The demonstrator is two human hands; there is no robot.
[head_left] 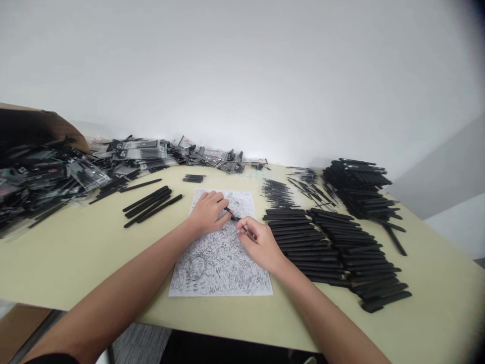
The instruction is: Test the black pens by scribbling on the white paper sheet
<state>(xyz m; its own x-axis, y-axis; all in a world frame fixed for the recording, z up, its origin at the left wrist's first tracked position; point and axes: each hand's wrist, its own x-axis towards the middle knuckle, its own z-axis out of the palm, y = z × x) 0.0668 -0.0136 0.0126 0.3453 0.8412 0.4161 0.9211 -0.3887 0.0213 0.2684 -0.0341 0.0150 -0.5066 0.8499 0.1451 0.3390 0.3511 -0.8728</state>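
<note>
Watching thru the head cam from my end. Bare left hand (pixel 209 211) sits palm-down over the upper part of a white paper sheet covered in black scribbles (pixel 223 273), fingers bunched & curled, thumb + index pinching a slim dark pen-like rod (pixel 234 217). Bare right hand (pixel 261 243) is just beside it, thumb + index pinching at the rod's lower end, others curled in. Can't tell if it's 1 piece or 2 meeting btwn the hands. I'd guess the 2-handed hold is for control, and the sheet's there to take ink.

Black stick-shaped pens laid in 2 columns (pixel 303 242) are on the right, prob. lined up for easy counting. Thin dark refill-like sticks (pixel 278 193) lie behind, apart from them, prob. sorted by type.

Room-wise: right side's tight imo, pens nearly reach the sheet's edge. Left's better, bare yellow tabletop (pixel 56 263) btwn the sheet & a few loose black pens (pixel 147 208). Near table edge runs under both forearms, w/ a bare strip below the sheet.
</note>
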